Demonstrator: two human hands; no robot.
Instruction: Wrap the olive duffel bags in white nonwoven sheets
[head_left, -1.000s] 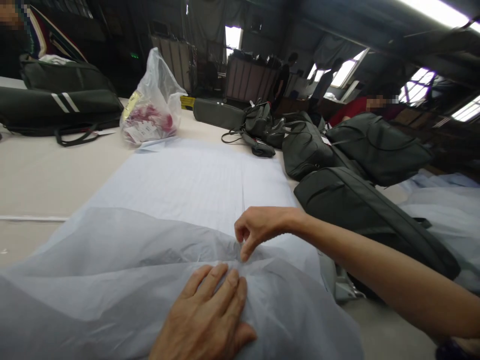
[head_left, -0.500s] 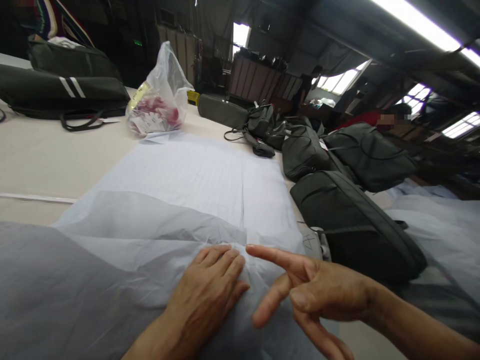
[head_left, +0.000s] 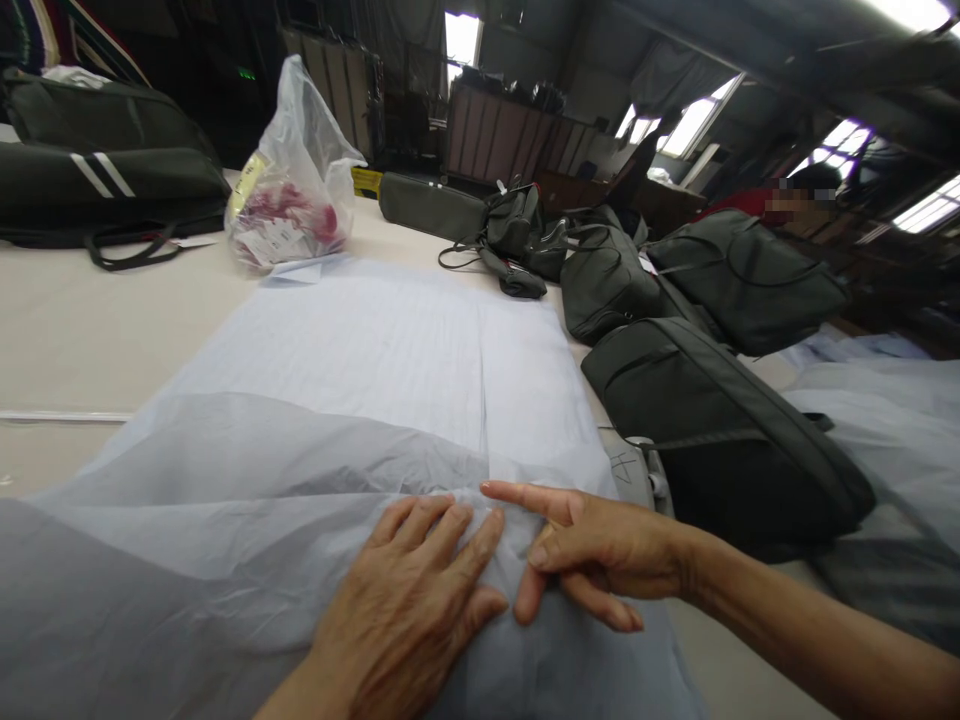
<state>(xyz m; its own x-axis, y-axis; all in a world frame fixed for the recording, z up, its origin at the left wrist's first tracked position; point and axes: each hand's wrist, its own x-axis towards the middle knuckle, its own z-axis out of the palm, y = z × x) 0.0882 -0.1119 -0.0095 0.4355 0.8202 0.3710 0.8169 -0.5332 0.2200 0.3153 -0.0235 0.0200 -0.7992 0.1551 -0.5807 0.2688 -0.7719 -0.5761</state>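
My left hand (head_left: 416, 590) lies flat, palm down, on a thin greyish translucent sheet (head_left: 210, 560), with its fingers slightly apart. Just to its right is my right hand (head_left: 600, 550), its index finger stretched out and the others loosely bent and spread; nothing shows in it. That index fingertip is by the edge of the gathered sheet, near the left hand's fingertips; whether it touches cannot be told. Under and beyond the grey sheet is a stack of thin white sheets (head_left: 375, 340), with a lengthwise fold or seam right of its middle.
Dark bags (head_left: 720, 430) stand along the right side, with smaller ones (head_left: 514, 225) farther back. A clear plastic bag (head_left: 289, 200) with red and white contents stands at the far left, beside a striped dark bag (head_left: 97, 190). A person in red (head_left: 731, 203) is behind the bags.
My right hand has lowered and its lower fingers have drawn in, index still extended. The left hand's fingers have spread a little on the sheet. The view has shifted slightly.
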